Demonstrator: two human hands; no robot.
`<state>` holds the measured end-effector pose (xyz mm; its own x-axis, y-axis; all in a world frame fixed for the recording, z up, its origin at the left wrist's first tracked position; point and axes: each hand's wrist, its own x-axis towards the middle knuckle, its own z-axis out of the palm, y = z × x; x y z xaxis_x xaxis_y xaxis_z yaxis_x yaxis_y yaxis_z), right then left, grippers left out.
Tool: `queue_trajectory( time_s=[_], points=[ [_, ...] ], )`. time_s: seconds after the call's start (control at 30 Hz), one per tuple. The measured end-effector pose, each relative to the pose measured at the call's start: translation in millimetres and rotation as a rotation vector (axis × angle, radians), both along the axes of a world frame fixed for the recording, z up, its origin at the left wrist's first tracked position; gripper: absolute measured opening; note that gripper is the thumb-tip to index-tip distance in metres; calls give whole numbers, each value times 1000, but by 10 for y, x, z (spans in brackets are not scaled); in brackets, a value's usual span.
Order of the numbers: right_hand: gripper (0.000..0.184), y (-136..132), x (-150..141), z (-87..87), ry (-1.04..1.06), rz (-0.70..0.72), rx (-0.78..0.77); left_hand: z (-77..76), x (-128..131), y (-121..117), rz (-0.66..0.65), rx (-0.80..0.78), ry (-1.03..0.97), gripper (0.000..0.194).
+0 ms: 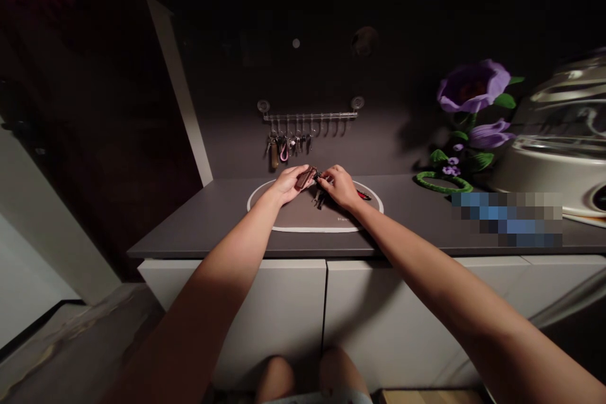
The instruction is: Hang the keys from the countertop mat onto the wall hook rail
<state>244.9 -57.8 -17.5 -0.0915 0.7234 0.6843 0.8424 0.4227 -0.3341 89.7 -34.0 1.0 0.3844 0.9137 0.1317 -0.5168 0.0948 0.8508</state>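
Note:
Both of my hands meet above an oval brown mat (296,218) with a white rim on the counter. My left hand (290,184) is closed round a flat brown piece, perhaps a leather key case (306,178). Close beside it, my right hand (338,185) pinches a bunch of keys (320,197), which dangles just over the mat. Whether the keys are joined to the brown piece I cannot tell. A small red and black item (363,196) lies on the mat, partly behind my right wrist.
On the wall behind, a clear hook rail (310,117) carries several hanging keys (291,144) on its left hooks. To the right stand purple artificial flowers (475,88) with a green ring base (442,183), and a large cream appliance (558,158). White cabinet doors (279,309) are below the counter (199,218).

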Motion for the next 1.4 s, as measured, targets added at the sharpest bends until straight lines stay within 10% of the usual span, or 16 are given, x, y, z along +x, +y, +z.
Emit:
queue_trajectory(
  time_s=[0.6, 1.0, 1.4],
  points=[
    [18, -59, -38, 82, 28, 279, 10, 37, -26, 63, 147, -41, -123, 10],
    [31, 55, -33, 35, 745, 451, -298, 15, -44, 107, 169, -121, -112, 5],
    [39, 72, 39, 81, 1074, 530, -236, -58, -10, 73, 91, -28, 173, 12]
  ],
)
